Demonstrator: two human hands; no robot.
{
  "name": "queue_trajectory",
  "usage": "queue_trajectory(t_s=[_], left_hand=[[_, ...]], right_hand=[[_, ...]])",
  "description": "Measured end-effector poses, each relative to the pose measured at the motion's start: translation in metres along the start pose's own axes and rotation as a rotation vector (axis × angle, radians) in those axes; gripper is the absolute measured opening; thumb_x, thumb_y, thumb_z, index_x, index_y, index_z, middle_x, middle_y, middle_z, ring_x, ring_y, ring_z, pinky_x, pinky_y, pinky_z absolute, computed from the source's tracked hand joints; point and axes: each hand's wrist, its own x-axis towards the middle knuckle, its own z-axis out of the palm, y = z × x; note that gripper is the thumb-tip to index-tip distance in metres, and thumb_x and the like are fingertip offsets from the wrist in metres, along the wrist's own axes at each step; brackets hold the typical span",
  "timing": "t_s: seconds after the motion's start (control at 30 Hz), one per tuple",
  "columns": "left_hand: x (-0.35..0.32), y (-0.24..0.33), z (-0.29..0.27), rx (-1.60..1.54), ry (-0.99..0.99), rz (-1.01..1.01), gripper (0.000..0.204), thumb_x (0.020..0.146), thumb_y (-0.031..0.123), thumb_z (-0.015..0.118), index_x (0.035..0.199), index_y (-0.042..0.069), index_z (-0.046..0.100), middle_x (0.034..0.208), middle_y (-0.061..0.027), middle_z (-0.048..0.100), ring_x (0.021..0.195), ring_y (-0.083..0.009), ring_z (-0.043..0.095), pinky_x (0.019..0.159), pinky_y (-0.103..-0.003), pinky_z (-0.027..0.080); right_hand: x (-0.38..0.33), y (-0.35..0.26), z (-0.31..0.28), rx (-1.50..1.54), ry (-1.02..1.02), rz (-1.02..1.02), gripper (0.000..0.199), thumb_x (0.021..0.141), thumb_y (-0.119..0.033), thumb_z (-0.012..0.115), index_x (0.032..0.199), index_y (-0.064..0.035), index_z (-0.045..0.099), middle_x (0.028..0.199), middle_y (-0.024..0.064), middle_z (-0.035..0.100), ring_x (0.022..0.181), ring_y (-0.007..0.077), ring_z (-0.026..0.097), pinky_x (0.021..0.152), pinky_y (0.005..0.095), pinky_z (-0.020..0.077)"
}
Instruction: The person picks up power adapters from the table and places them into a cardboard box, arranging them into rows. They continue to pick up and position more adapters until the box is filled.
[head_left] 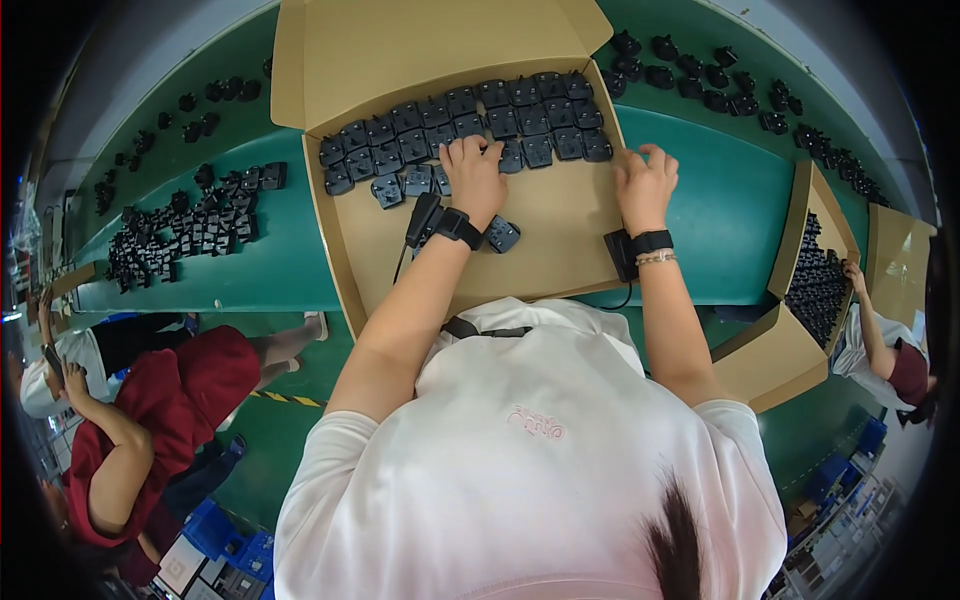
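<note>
Hands are working inside an open cardboard box [560, 240] that is lying on a green tabletop [720, 210]. The left hand [474, 178] is resting palm down on the row of black plugs [480, 125] packed along the far side of the box, its fingers [462, 150] spreading flat over two or three of them; it is pressing on them rather than gripping any. The right hand [645, 185] is sitting at the right wall of the box, just beside the end of the plug rows, its fingers curling loosely over the cardboard edge; whether it is holding anything there cannot be told. The hands are well apart. Each wrist is wearing a dark band with a small black device hanging from it. One loose plug [502, 235] is lying on the bare box floor just beside the left wrist, apart from the rows.

More black plugs are lying in a heap [190, 225] on the tabletop left of the box, and others are scattering along the far edge [720, 75] to the right. A second box [815, 270] of plugs is standing at the right, where another person's hand [853, 272] is reaching in. A person in red [170, 400] is sitting at lower left.
</note>
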Motion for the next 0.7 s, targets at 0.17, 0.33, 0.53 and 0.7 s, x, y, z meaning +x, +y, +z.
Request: queue_trajectory(t_s=[0.17, 0.33, 0.53, 0.7], left_hand=[[-0.015, 0.007, -0.038, -0.151, 0.082, -0.005, 0.044, 0.064, 0.011, 0.076, 0.107, 0.011, 0.068, 0.112, -0.0103, 0.054, 0.110, -0.0312, 0.044, 0.101, -0.046, 0.032], [-0.055, -0.015, -0.094, -0.211, 0.102, -0.088, 0.046, 0.068, 0.013, 0.076, 0.112, 0.012, 0.065, 0.117, -0.0120, 0.055, 0.113, -0.0325, 0.044, 0.099, -0.042, 0.035], [-0.099, -0.053, -0.132, -0.111, 0.130, -0.311, 0.048, 0.070, 0.012, 0.076, 0.115, 0.010, 0.061, 0.121, -0.0137, 0.051, 0.115, -0.0360, 0.041, 0.098, -0.044, 0.035], [-0.117, -0.060, -0.134, -0.099, 0.155, -0.426, 0.046, 0.072, 0.012, 0.075, 0.115, 0.010, 0.061, 0.121, -0.0142, 0.051, 0.115, -0.0352, 0.042, 0.098, -0.044, 0.036]], right_hand=[[0.004, -0.006, -0.001, -0.019, 0.013, -0.060, 0.041, 0.066, -0.011, 0.078, 0.105, -0.0126, 0.069, 0.132, 0.0128, 0.048, 0.121, 0.0349, 0.042, 0.097, 0.0471, 0.0363], [0.016, -0.009, 0.012, -0.002, -0.070, -0.091, 0.043, 0.064, -0.014, 0.081, 0.105, -0.0125, 0.070, 0.140, 0.0142, 0.041, 0.128, 0.0355, 0.037, 0.101, 0.0478, 0.0336], [0.023, -0.001, 0.024, -0.066, -0.144, -0.088, 0.042, 0.063, -0.017, 0.081, 0.103, -0.0109, 0.071, 0.137, 0.0156, 0.044, 0.126, 0.0342, 0.038, 0.097, 0.0448, 0.0349], [0.022, -0.010, 0.018, -0.078, -0.160, -0.095, 0.045, 0.064, -0.014, 0.081, 0.107, -0.0116, 0.069, 0.134, 0.0148, 0.047, 0.126, 0.0351, 0.040, 0.099, 0.0465, 0.0360]])
